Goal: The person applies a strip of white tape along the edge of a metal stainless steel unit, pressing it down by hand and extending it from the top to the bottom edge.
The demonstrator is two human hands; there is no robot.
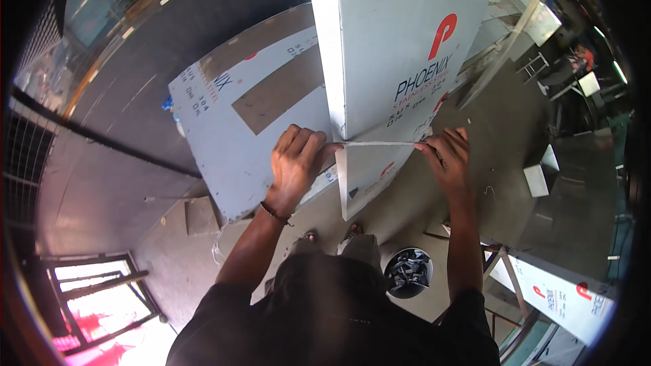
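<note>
A thin pale strip [381, 143] runs straight across between my two hands. My left hand [296, 157] is closed, with thumb and curled fingers pinching its left end. The right end is pinched between the fingers of my right hand [446, 152]. Behind and above the strip rises a tall film-covered steel panel [380, 41] with a folded side edge and red and dark print. Below the strip, a similar printed face [366, 179] tapers to a corner. Whether the strip is separate or an edge of the panel, I cannot tell.
A large film-covered sheet with a cut-out [210, 132] lies at the left. Near my feet stands a round bucket [409, 272] of dark scraps. Another printed sheet [549, 295] rests at the lower right, beside a metal frame [513, 278]. A small white angled piece [536, 180] is on the floor.
</note>
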